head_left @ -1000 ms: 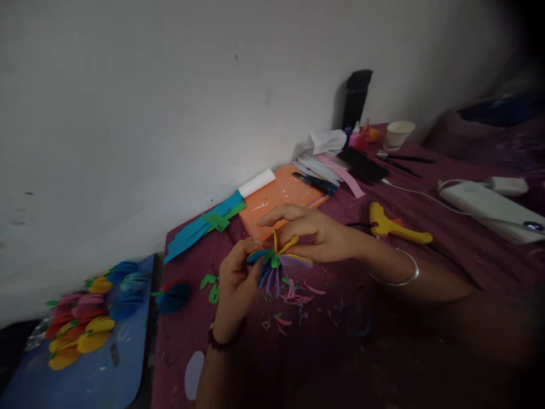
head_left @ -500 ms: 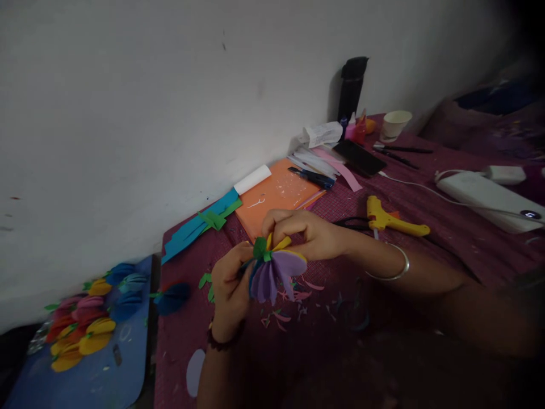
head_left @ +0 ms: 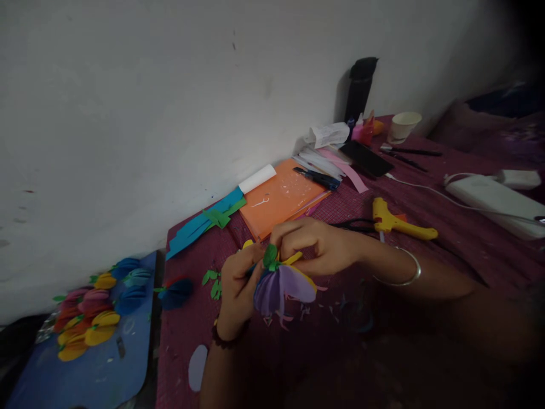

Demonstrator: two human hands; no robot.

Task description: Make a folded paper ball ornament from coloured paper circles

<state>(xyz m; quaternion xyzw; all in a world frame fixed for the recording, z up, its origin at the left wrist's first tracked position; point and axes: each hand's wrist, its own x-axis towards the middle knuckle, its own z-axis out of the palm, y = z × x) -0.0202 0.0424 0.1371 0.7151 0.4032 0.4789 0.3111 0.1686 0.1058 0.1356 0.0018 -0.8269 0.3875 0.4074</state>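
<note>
Between my two hands is a paper pumpkin (head_left: 283, 287) of fanned purple pieces, with a green paper leaf (head_left: 270, 257) on top. My left hand (head_left: 238, 289) is closed round its left side. The fingers of my right hand (head_left: 317, 244) pinch at its top and far side, beside a yellow strip (head_left: 293, 258); part of that grip is hidden behind the paper. Small green leaf cutouts (head_left: 213, 282) lie left of my left hand, and a pale purple oval (head_left: 198, 368) is by my left forearm. Pink paper scraps lie below the pumpkin.
A yellow glue gun (head_left: 400, 220) lies right of my right hand. Behind are orange sheets (head_left: 276, 196), a cutter knife (head_left: 317, 178), a phone (head_left: 366, 159) and a paper cup (head_left: 404, 126). Several finished paper pumpkins (head_left: 102, 326) sit on a blue board (head_left: 97, 378) at the left.
My hands and the pumpkin are slightly lower and further right in view, as the whole scene has shifted right. The purple pieces have tilted and now spread differently. Both hands keep hold.
</note>
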